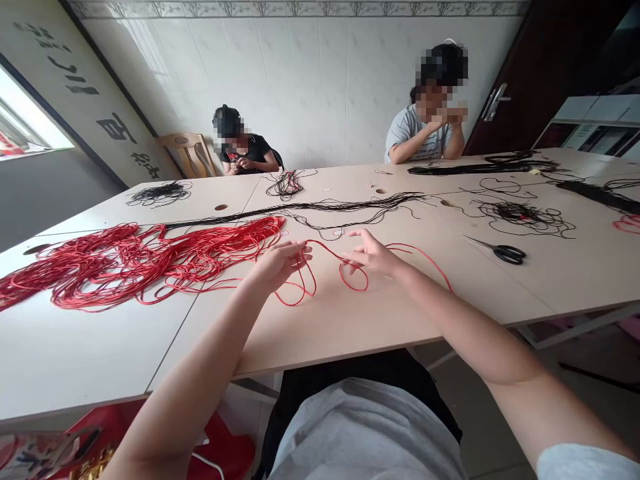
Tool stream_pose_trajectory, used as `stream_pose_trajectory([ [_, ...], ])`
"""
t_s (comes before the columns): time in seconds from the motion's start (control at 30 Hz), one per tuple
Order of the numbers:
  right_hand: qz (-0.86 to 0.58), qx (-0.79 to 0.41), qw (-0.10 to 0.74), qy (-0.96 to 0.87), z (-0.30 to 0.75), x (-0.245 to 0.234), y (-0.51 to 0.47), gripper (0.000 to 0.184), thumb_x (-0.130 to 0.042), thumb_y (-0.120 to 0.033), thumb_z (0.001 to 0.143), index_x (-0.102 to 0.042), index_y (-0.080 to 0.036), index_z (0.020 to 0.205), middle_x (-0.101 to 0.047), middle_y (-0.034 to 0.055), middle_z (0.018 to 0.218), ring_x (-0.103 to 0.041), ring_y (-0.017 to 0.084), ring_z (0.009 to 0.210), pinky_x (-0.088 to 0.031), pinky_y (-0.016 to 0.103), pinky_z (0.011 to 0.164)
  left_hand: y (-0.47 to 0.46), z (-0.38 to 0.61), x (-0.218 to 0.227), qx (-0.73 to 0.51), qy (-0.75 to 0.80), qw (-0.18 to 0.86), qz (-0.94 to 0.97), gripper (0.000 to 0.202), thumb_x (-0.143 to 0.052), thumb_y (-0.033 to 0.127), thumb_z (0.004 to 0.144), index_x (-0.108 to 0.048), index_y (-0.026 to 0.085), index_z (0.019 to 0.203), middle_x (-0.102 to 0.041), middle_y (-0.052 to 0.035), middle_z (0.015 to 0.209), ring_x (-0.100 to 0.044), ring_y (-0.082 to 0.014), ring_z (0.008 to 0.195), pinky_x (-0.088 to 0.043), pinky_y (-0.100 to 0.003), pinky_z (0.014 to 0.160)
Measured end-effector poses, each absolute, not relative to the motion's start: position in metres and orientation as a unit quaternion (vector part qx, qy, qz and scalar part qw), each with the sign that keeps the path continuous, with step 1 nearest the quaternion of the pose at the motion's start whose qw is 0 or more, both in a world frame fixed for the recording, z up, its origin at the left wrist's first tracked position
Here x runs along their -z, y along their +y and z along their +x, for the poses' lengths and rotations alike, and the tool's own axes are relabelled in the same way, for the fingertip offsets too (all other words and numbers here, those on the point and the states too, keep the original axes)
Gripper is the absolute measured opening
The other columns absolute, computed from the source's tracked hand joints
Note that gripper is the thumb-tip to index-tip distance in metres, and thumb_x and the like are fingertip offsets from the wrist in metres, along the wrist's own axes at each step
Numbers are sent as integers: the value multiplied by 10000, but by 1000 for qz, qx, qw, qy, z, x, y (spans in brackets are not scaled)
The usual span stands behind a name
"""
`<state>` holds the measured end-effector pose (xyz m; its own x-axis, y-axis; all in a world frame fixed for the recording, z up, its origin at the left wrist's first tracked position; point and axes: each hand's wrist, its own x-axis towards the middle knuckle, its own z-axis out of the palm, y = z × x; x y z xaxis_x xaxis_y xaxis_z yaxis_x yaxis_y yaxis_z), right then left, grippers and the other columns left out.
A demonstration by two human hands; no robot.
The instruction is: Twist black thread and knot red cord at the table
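My left hand [281,265] pinches a thin red cord [327,247] between thumb and fingers, a little above the table. Loops of the cord hang below that hand, and a stretch of it runs over toward my right hand [373,255]. The right fingers are stretched out and apart, close to a small loop near the tabletop. Past the right wrist the cord carries on in a curve toward the table's front edge. Left of my left hand lies a big tangled pile of red cord [170,260].
Black cords [300,210] stretch across the table [320,333]. Black-handled scissors [507,254] lie at right, below a black cord tangle [520,215]. Two people sit opposite: one in black [260,150], one in grey [405,137]. A red bag [227,443] is under the table.
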<state>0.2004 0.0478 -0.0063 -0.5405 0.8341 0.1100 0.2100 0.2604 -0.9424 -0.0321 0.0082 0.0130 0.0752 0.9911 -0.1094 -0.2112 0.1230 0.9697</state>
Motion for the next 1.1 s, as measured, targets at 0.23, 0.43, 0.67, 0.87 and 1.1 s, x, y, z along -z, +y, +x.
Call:
stream_pose_trajectory([
  [0.23,-364,-404,258,-798,210,7,54,252,-680,-392,684,-653,-159,777,-653,41,786,-558,124,649,-431,235,569,18,-45,-4,-537,471,590,378,182,-708,206,695,-570,160,806,-639,-30,867,-617,-109,761,-443,-231,701],
  [0.43,-350,-416,301,-784,190,26,53,387,-564,-523,773,-682,-159,832,-660,50,770,-583,150,682,-466,278,652,7,-35,-18,-511,427,636,391,117,-671,200,728,-558,173,718,-623,4,808,-599,-99,727,-447,-239,710],
  [0.67,-259,-563,350,-702,161,34,39,698,-646,-450,754,-343,-252,1350,-398,105,1392,-370,203,1296,-351,360,1038,-5,-27,-25,-477,360,689,410,37,-635,166,758,-616,160,727,-623,-7,740,-602,-107,702,-455,-248,725],
  [0.87,-197,-680,307,-636,167,16,34,488,-586,-386,792,-408,-233,1220,-607,3,820,-622,125,801,-490,339,866,-2,-32,-27,-515,383,666,380,31,-642,175,749,-622,171,773,-627,-2,736,-595,-100,657,-471,-243,649],
  [1.1,-325,-522,305,-727,201,4,48,269,-600,-422,755,-575,-157,799,-472,-26,600,-381,68,491,-359,210,484,13,-47,-19,-569,441,575,387,139,-695,165,688,-591,157,779,-629,-1,780,-574,-58,613,-476,-219,629],
])
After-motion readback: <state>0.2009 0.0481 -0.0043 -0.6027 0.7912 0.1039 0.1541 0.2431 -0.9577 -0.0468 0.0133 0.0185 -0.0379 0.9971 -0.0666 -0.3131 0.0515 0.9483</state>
